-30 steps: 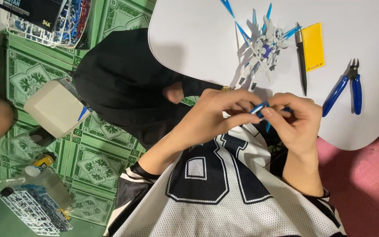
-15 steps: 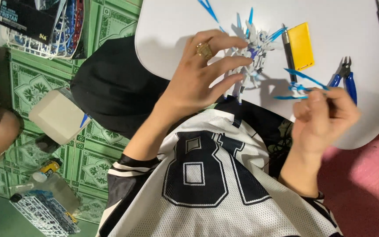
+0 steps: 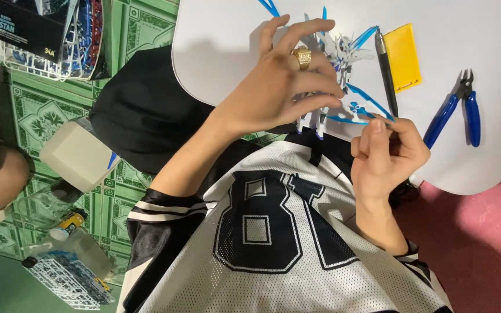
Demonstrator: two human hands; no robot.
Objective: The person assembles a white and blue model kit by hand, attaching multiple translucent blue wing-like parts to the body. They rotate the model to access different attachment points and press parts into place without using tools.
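A round-edged white table (image 3: pixel 221 35) carries a white-and-blue plastic model figure (image 3: pixel 343 55) near its middle. Beside it lie a dark pen-shaped knife (image 3: pixel 386 69) and a flat yellow rectangular card (image 3: pixel 402 57). Blue-handled nippers (image 3: pixel 458 107) rest nearer the right edge.

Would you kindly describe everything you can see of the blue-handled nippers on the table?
The blue-handled nippers lie flat on the white table, right of the yellow card and black pen. Two blue grips, glossy like plastic or rubber, splay toward the table's edge; the short dark metal head points away from the person. Neither hand touches them.
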